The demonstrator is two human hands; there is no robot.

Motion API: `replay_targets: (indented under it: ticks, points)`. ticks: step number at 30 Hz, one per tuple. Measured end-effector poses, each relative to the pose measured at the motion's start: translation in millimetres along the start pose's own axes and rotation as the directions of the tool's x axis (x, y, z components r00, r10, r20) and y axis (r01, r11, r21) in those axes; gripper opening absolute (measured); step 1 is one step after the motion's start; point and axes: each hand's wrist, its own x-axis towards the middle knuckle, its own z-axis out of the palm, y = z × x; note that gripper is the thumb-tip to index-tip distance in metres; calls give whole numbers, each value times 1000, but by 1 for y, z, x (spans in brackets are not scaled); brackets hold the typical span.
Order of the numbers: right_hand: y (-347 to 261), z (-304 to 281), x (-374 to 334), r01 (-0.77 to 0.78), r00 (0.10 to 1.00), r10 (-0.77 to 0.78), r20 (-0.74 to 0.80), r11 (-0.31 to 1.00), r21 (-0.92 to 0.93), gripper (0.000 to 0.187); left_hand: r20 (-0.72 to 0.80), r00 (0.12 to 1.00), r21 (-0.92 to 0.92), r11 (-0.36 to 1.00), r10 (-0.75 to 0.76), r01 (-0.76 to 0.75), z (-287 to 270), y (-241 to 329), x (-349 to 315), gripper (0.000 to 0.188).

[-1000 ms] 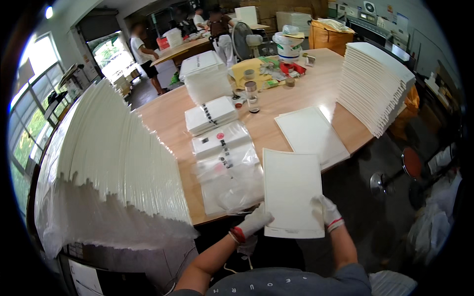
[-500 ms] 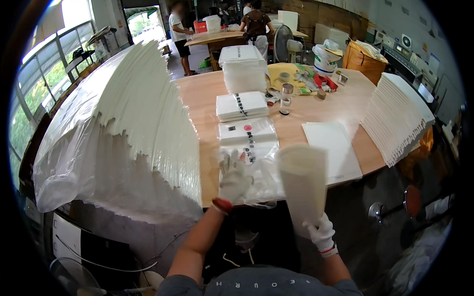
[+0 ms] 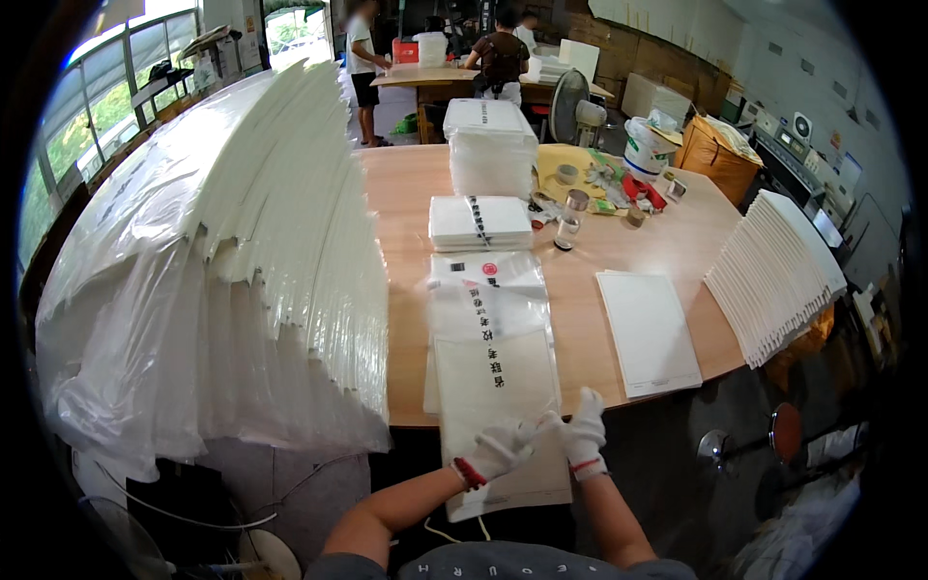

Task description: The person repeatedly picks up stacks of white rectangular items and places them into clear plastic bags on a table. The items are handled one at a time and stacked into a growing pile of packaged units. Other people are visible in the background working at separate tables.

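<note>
Hands have come together at the near edge of the counter (image 3: 667, 261). A second ago they held a bare white sheet by its two sides; half a second ago the left hand (image 3: 503, 449) was reaching into the clear bags while the right hand (image 3: 585, 433) carried the sheet upright. Now the white sheet (image 3: 498, 406) lies flat, apparently inside the clear plastic sleeve (image 3: 493, 319) on top of the bag pile, its lower end overhanging the counter toward the person. Both gloved hands pinch the sleeve's near part, left fingers closed on the film, right fingers closed just beside them, touching. Judging from this, the sheet has gone into the sleeve, and the hands are working at its open end.

A tall fanned stack of white sheets (image 3: 242, 242) fills the left; a second fanned stack (image 3: 773, 275) leans at the right edge, and a loose flat sheet (image 3: 648, 329) lies between it and the sleeve. Bundled packs (image 3: 480, 220) sit further up the counter.
</note>
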Motion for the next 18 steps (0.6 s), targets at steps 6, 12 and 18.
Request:
replay_targets:
  ticks: [6,12,18]
  points:
    - [8,62,19,25,947,-7,322,998,-50,62,-335,942,243,967,12,74,2,-117,-54,35]
    - [-18,-8,-25,45,899,-72,432,996,71,72,-338,637,-432,716,-693,549,-37,-75,-92,24]
    - [-16,-50,-75,35,753,-104,650,992,118,78,-372,733,-253,822,-570,511,-27,-40,-140,15]
